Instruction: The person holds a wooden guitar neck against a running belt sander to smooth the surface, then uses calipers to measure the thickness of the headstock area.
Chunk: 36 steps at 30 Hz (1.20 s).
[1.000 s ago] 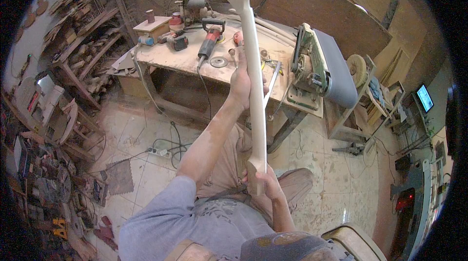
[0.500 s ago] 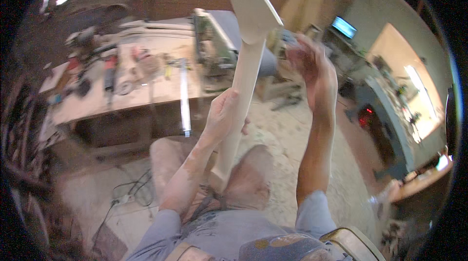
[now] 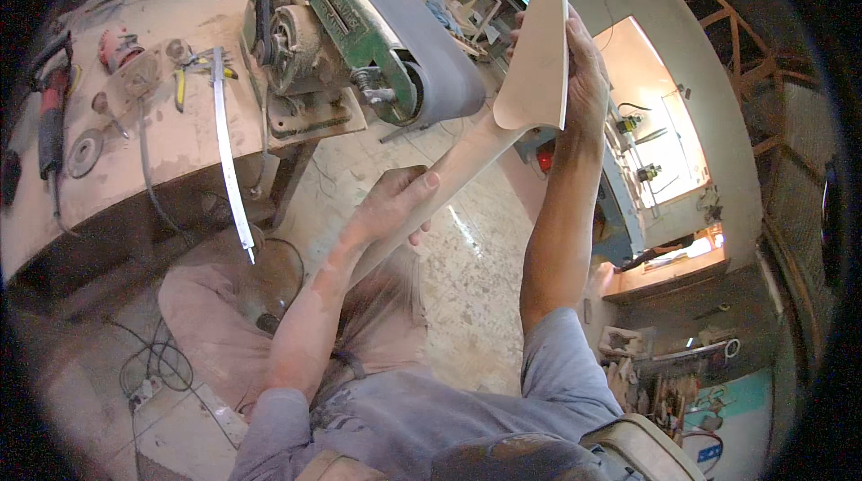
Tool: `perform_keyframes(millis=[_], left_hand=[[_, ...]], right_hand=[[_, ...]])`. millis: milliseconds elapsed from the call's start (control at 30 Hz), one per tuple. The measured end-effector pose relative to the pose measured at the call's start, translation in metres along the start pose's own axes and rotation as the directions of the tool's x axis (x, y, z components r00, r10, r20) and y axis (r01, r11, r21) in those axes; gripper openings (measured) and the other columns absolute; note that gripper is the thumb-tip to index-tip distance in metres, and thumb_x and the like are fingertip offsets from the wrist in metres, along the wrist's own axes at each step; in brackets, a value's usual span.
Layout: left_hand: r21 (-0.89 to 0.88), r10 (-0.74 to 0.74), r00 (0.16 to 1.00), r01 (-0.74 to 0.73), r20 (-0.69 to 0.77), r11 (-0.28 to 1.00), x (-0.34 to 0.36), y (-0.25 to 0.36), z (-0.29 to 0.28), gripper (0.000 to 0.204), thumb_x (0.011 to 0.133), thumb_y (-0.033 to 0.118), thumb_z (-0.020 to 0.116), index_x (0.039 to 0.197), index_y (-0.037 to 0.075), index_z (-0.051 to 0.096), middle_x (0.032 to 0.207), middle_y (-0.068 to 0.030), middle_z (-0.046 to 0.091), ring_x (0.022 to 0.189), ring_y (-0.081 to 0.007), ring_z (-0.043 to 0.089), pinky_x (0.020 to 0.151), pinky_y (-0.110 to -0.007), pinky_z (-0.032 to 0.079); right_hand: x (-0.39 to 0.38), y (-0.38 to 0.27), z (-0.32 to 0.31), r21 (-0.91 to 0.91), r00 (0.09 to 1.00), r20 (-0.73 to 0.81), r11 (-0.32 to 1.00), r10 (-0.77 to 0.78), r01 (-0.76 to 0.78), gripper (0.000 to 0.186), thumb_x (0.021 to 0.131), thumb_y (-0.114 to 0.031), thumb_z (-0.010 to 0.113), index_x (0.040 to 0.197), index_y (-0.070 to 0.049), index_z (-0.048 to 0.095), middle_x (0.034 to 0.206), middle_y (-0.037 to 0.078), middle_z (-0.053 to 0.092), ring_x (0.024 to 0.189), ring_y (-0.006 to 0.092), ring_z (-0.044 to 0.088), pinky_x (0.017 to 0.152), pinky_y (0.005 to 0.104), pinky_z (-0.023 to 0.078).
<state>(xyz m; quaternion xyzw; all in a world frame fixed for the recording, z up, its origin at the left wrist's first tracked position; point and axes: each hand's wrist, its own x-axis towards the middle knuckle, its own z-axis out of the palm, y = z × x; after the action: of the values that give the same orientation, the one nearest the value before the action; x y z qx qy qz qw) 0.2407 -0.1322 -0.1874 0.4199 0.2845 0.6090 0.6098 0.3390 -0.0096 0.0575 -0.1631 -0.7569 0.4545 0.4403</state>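
A pale wooden paddle-shaped piece [image 3: 534, 68] slants up to the right in front of me. It has a long rounded shaft and a broad, flat, flared end. My left hand [image 3: 395, 198] is closed round the shaft, with the thumb lying along its top. At the flared end, my right hand [image 3: 588, 72] grips from behind and along the right edge. Some of its fingers show past the left edge, and the wood covers the rest. Left of the flared end stands a green belt sander [image 3: 346, 36] with a grey belt [image 3: 395, 9], apart from the wood.
On the dusty workbench [image 3: 184, 162] at left lie an angle grinder [image 3: 54, 113], yellow-handled pliers [image 3: 184, 86], a disc [image 3: 85, 153] and a metal strip [image 3: 229, 158] jutting over the edge. Cables [image 3: 157, 369] coil on the floor. Tools hang by a bright opening [image 3: 673, 122] at right.
My right hand has come onto the flared end, where before it was free in the air. The wood has tilted to the right. My view has turned right, bringing the belt sander closer.
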Motion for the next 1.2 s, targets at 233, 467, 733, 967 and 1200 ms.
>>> perform_keyframes(millis=[233, 467, 733, 967, 1200], left_hand=[[-0.011, -0.029, 0.998, 0.030, 0.053, 0.999, 0.010, 0.007, -0.028, 0.061, 0.098, 0.055, 0.057, 0.109, -0.005, 0.063, 0.073, -0.0087, 0.063, 0.058, -0.0150, 0.062, 0.046, -0.030, 0.050], [0.029, 0.161, 0.987, -0.161, 0.015, 0.987, 0.024, -0.017, -0.041, 0.060, 0.091, 0.047, 0.067, 0.115, -0.008, 0.062, 0.091, -0.0125, 0.068, 0.093, -0.0203, 0.063, 0.086, -0.033, 0.049], [0.218, 0.248, 0.959, -0.274, 0.138, 0.937, 0.028, -0.020, -0.040, 0.065, 0.070, 0.029, 0.081, 0.125, 0.001, 0.061, 0.100, -0.0105, 0.067, 0.094, -0.0216, 0.063, 0.087, -0.035, 0.049], [0.198, 0.200, 0.964, -0.233, 0.174, 0.952, 0.034, -0.024, -0.042, 0.056, 0.076, 0.019, 0.071, 0.129, 0.003, 0.062, 0.097, -0.0128, 0.071, 0.089, -0.0227, 0.069, 0.083, -0.036, 0.053], [-0.028, 0.174, 0.924, -0.175, 0.340, 0.984, 0.038, -0.022, -0.040, 0.054, 0.081, 0.013, 0.059, 0.132, -0.002, 0.059, 0.099, -0.0107, 0.072, 0.081, -0.0195, 0.069, 0.078, -0.034, 0.056]], right_hand=[[-0.008, -0.004, 0.027, -0.149, 0.999, -0.049, 0.989, 0.003, -0.010, 0.047, 0.105, -0.028, 0.045, 0.139, 0.005, 0.047, 0.113, 0.020, 0.066, 0.097, 0.0252, 0.070, 0.081, 0.0368, 0.061], [-0.005, -0.003, 0.037, -0.215, 0.993, -0.121, 0.977, -0.014, -0.013, 0.044, 0.106, -0.024, 0.046, 0.138, 0.006, 0.050, 0.110, 0.019, 0.068, 0.097, 0.0236, 0.070, 0.082, 0.0343, 0.060], [-0.006, -0.001, 0.028, -0.228, 0.968, -0.251, 0.972, -0.009, -0.050, 0.048, 0.102, -0.021, 0.057, 0.139, 0.008, 0.048, 0.106, 0.016, 0.067, 0.095, 0.0229, 0.070, 0.083, 0.0336, 0.058], [-0.002, -0.001, 0.024, -0.276, 0.951, -0.302, 0.961, -0.067, -0.020, 0.050, 0.099, -0.022, 0.065, 0.133, 0.011, 0.051, 0.105, 0.014, 0.066, 0.090, 0.0189, 0.067, 0.081, 0.0324, 0.056], [-0.001, -0.002, 0.014, -0.571, 0.865, -0.443, 0.818, -0.234, -0.072, 0.067, 0.088, -0.033, 0.080, 0.128, 0.012, 0.049, 0.096, 0.014, 0.065, 0.080, 0.0160, 0.065, 0.071, 0.0287, 0.055]])
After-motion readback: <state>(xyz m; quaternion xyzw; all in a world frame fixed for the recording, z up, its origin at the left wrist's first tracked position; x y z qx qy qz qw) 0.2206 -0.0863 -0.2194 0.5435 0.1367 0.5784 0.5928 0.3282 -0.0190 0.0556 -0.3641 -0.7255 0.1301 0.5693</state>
